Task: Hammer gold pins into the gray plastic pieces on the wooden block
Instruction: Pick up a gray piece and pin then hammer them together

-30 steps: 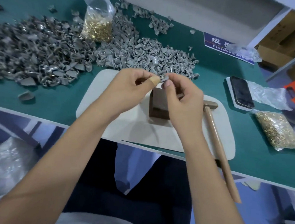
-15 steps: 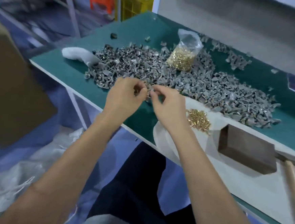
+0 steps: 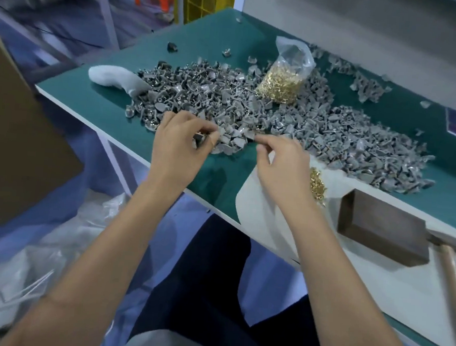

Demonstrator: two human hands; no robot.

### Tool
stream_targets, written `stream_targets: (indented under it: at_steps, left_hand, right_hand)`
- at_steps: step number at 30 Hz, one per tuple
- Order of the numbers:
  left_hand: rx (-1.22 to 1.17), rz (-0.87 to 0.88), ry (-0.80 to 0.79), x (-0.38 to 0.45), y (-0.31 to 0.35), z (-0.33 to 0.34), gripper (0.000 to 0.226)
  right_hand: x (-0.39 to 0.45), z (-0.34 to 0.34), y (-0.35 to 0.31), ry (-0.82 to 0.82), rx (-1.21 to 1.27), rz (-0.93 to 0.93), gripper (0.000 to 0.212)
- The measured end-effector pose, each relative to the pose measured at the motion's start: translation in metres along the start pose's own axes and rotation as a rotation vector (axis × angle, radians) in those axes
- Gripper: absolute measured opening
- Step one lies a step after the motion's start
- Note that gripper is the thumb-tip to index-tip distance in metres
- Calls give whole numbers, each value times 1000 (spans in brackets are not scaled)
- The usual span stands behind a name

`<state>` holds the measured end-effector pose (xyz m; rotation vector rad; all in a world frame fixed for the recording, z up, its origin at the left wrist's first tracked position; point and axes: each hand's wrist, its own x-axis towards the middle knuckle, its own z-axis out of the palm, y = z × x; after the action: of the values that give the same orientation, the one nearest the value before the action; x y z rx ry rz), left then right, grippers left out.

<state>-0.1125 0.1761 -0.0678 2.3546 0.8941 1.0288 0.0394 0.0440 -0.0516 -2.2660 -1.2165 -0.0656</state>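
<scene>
The left hand [image 3: 180,152] pinched a small gray plastic piece [image 3: 199,140] at the near edge of the heap of gray plastic pieces [image 3: 253,112]; its pointing was unclear. The right hand [image 3: 282,166] pinched something too small to tell. The dark wooden block [image 3: 380,231] lay long-axis left-right on the white mat [image 3: 259,216], the wooden-handled hammer [image 3: 453,275] touching its right end, on the green table [image 3: 112,103].

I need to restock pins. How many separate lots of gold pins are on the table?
2. A clear bag of pins stands at the far side among the gray pieces; a loose pile lies on the white mat, partly hidden by the right hand.
</scene>
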Motion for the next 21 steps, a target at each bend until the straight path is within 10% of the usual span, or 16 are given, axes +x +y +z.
stream_targets:
  at_steps: [4,10,21]
  left_hand:
    - [-70,108,-25,-6,30,11,10]
    - [-138,224,-509,-17,76,52,27]
    - [52,76,-516,-17,92,68,8]
  right_hand:
    - [-26,-39,38,123,-261,-17,22]
    - [-57,-76,83,165,-372,86,19]
    - [-74,-78,98,82,-197,98,20]
